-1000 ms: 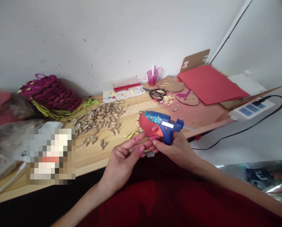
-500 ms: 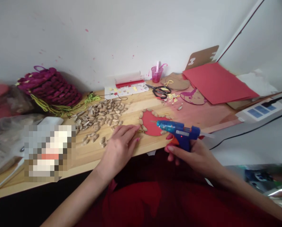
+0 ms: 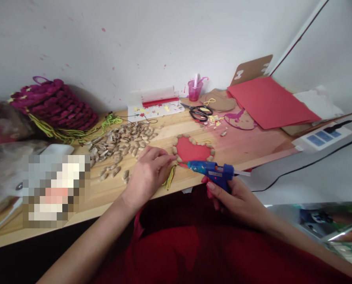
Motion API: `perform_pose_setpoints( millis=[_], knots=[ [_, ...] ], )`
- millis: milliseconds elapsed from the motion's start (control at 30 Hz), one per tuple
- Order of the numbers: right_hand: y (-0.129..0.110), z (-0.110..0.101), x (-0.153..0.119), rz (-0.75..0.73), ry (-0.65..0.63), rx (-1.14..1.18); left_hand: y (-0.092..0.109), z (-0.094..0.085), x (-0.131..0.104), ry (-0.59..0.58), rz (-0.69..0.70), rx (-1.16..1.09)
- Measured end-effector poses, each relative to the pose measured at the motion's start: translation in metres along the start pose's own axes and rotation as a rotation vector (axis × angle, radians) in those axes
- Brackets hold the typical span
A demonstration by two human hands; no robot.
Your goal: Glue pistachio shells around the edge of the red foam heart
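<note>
A red heart-shaped piece (image 3: 192,150) lies on the table, its edge lined with peanut shells. My left hand (image 3: 148,173) is at its lower left rim, fingertips pinched together against the edge. What sits between those fingertips is hidden. Under this hand a yellow-green tassel (image 3: 170,178) hangs toward the table's front. My right hand (image 3: 230,195) grips a blue glue gun (image 3: 215,172) by its handle, nozzle pointing left at the heart's lower edge close to my left fingertips. A glue stick (image 3: 243,173) pokes out of the gun's back.
Loose peanut shells (image 3: 128,139) are heaped left of the heart. Behind it are black scissors (image 3: 201,113), a pink cup (image 3: 195,90) and a star-covered sheet (image 3: 152,112). Red card (image 3: 273,101) and a power strip (image 3: 323,136) lie right; a purple woven piece (image 3: 57,103) leans left.
The glue gun has moved left and down, its nozzle going from over the heart's middle to the lower left edge. My left fingers have closed in, and the tassel now shows.
</note>
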State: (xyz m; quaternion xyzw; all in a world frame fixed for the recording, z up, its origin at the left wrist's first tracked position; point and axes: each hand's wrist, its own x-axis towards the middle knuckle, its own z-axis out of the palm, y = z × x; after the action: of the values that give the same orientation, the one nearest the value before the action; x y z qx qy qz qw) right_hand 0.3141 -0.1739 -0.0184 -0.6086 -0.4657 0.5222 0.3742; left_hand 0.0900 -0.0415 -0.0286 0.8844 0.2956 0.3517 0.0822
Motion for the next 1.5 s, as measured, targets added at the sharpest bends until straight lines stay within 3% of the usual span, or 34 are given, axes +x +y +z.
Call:
perform_pose_setpoints(
  millis=[200, 367, 900, 1500],
  knots=[
    [0.001, -0.003, 0.002, -0.155, 0.049, -0.332, -0.007, 0.011, 0.015, -0.045, 0.062, 0.037],
    [0.001, -0.003, 0.004, -0.176, 0.075, -0.443, -0.010, 0.013, 0.023, -0.141, 0.030, 0.022],
    [0.001, -0.004, 0.005, -0.155, 0.079, -0.482, -0.014, 0.013, 0.032, -0.231, 0.004, -0.029],
    [0.000, -0.004, 0.005, -0.168, 0.057, -0.510, -0.016, 0.015, 0.029, -0.254, 0.000, -0.017]
  ],
)
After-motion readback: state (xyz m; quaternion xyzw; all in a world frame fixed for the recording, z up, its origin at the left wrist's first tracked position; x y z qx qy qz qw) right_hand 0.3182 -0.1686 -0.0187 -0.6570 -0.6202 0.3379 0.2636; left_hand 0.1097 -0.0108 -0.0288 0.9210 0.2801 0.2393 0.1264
